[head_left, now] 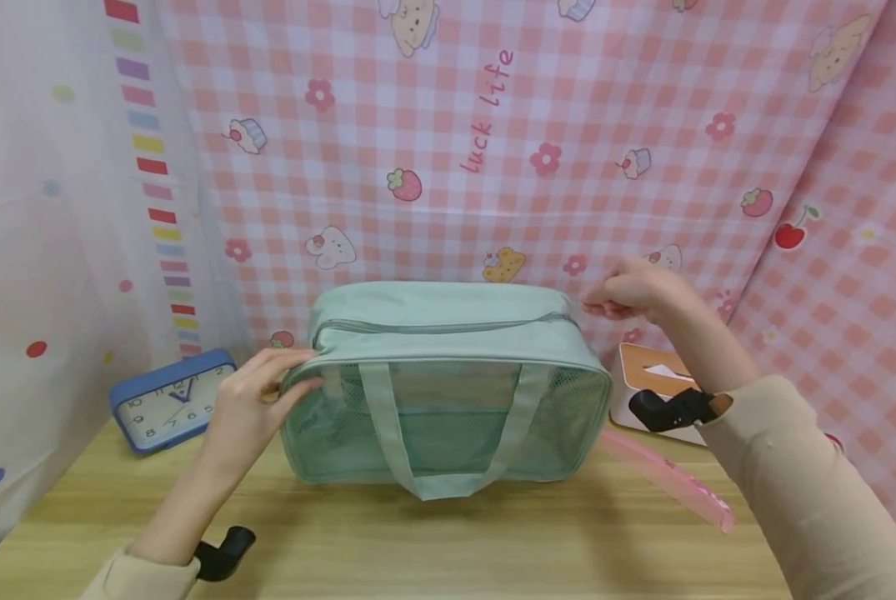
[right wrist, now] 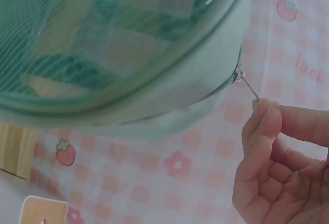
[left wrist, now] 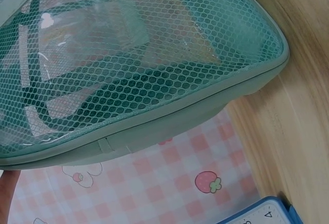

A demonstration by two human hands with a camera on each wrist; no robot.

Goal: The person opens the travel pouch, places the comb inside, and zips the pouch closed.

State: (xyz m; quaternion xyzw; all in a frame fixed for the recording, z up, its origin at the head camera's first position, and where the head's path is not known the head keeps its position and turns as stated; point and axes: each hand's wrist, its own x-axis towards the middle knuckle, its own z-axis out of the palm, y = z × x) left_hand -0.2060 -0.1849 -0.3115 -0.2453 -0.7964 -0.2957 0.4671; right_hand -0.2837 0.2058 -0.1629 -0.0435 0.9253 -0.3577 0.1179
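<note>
A pale green bag (head_left: 448,342) with mesh and clear side panels stands upright on the wooden table. Its zip (head_left: 432,326) runs along the top, and a carry strap (head_left: 387,417) hangs down the front. My left hand (head_left: 256,396) pinches the bag's upper left corner between thumb and fingers; only a sliver of that hand shows in the left wrist view. At the right end, my right hand (right wrist: 282,157) pinches the thin zip pull (right wrist: 250,86) with thumb and curled fingers. The pull is stretched away from the slider (right wrist: 238,75), low on the bag's end.
A blue clock (head_left: 170,400) leans at the left, near the left forearm. Behind the right forearm stands a tissue box (head_left: 653,367) with a wood-coloured top. A pink flat object (head_left: 673,479) lies right of the bag. Checked cloth (head_left: 448,208) hangs close behind.
</note>
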